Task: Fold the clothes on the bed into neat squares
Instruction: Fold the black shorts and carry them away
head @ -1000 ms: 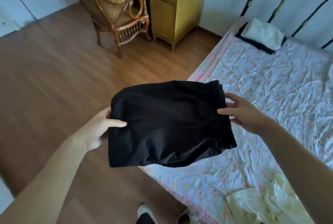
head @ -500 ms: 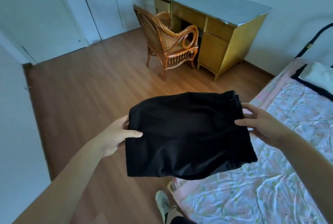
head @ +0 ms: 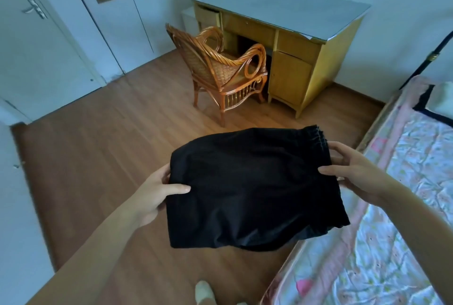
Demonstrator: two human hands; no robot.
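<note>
Above the floor, left hand and right hand each pinch (thumbs on top) folded black shorts.

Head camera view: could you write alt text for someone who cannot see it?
Two bare hands hold a folded black garment in the air above a wooden floor, the left hand and right hand each gripping one side. A floral-sheeted bed lies right; a wicker chair and desk stand behind.
</note>
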